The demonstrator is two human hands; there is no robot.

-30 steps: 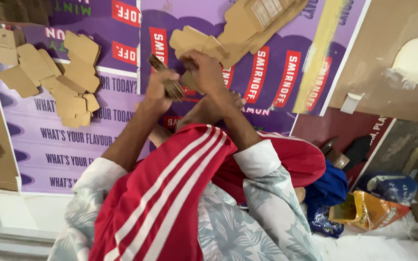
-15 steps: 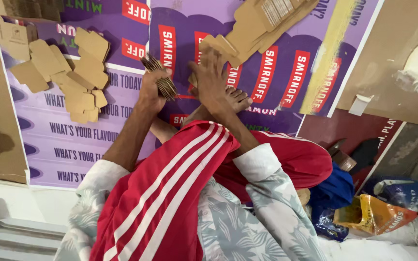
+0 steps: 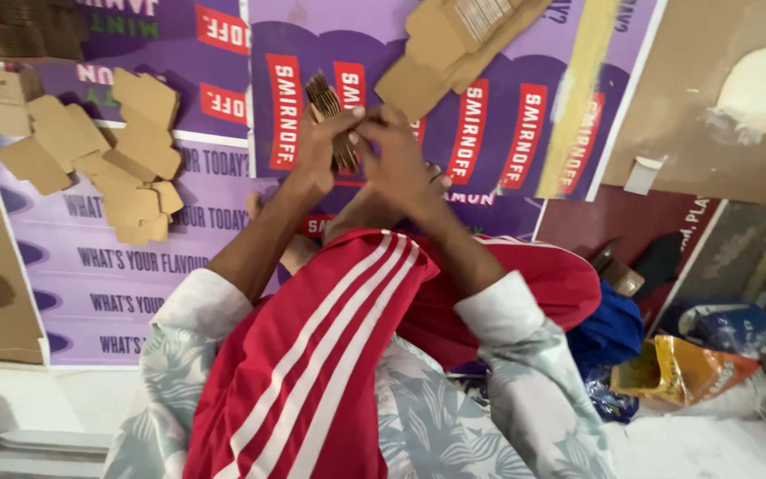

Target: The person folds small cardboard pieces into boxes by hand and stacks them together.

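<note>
A: Head view, looking down. Left hand (image 3: 316,151) is closed around a cardboard stack (image 3: 330,115), a bundle of brown corrugated strips held on edge. Do you confirm?

B: Confirmed. Thumb and fingers wrap the lower half of the stack; the upper end sticks out above the fist. Long axis runs up and slightly left in the view, away from the body.

A: Right hand (image 3: 396,155)?

B: Fingers are curled and partly closed, tips meeting the left thumb at the stack's right side. Whether they pinch a strip or only press on it, I cannot tell; the contact is hidden by the knuckles.

A: Which hand is nearer the stack?

B: The left: it carries the stack. The right comes in from the right side, touching at the fingertips only. Both hands are raised in front of the red cloth (image 3: 330,355) with white stripes that lies across the lap.

A: Surroundings?

B: Purple posters (image 3: 135,266) cover the floor. Loose cardboard pieces (image 3: 117,160) lie well to the left of the hands. A larger folded cardboard piece (image 3: 454,44) lies just beyond the stack. An orange bag (image 3: 684,372) sits far right.
</note>
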